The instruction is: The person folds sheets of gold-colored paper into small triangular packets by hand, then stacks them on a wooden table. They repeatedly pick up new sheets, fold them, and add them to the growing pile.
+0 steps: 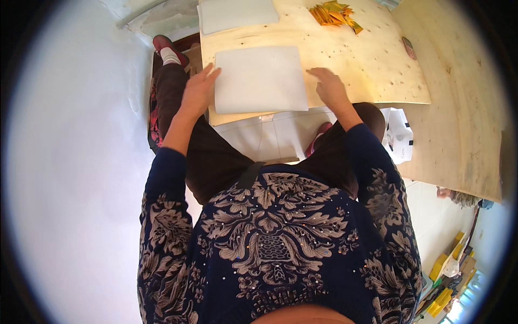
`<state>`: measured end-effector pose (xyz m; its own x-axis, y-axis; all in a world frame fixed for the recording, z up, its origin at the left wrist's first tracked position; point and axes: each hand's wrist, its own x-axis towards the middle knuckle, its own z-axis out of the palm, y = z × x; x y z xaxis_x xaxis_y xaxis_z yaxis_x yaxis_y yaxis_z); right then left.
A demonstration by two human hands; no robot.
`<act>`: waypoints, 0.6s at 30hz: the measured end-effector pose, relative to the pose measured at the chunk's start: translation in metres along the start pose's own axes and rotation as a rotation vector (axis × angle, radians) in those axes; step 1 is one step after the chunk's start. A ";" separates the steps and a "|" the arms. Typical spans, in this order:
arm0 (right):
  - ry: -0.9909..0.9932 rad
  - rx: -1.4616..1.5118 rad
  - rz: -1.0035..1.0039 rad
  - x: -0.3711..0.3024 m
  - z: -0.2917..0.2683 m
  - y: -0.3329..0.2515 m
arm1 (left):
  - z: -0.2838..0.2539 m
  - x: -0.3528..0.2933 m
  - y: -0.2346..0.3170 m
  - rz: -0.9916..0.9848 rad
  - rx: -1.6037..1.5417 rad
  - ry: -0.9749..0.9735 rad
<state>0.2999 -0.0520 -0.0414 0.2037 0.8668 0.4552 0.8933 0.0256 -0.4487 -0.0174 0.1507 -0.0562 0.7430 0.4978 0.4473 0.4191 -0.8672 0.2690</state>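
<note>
A white sheet of paper point(261, 81), perhaps a small stack, lies on the pale wooden table point(372, 75) in front of me, its near edge reaching slightly past the table edge. At its left side is my left hand point(198, 92), fingers stretched and apart, the tips right by the paper's edge. My right hand point(331, 90) hovers just off the paper's right side, slightly blurred. Its fingers point toward the sheet, spread, with nothing in them.
More white paper point(237, 15) lies at the far left of the table. Golden foil pieces point(335, 15) are heaped at the far side, and a small dark reddish object point(409, 47) sits at right. A white bag point(398, 135) is beside my right knee.
</note>
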 end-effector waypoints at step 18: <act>-0.311 0.820 0.063 -0.033 -0.138 -0.173 | -0.192 0.009 0.144 0.082 -0.649 0.402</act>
<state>0.1943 -0.1537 0.1273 0.0181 0.9719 0.2346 0.2908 0.2194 -0.9313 -0.0504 0.0323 0.1499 0.4592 0.5064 0.7299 -0.1114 -0.7823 0.6129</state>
